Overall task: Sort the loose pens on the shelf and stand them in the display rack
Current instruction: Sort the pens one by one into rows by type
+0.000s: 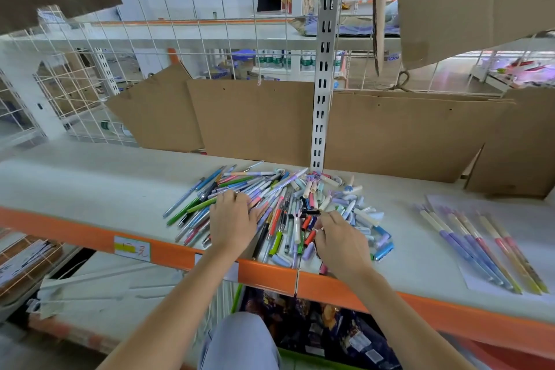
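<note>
While leaning over the shelf (90, 177), resting the left hand (231, 219) flat, fingers spread, on the pile of pens (279, 207) near the front edge. Curling the right hand (339, 240) into the same pile; whether pinching a pen, cannot tell. Lying toward the right end, well apart: a row of sorted pens (480, 249) on paper (468, 279).

loose multicoloured pens (270, 207) in a jumbled flat heap mid-shelf (90, 177), sorted pastel row (480, 252) at right
</note>
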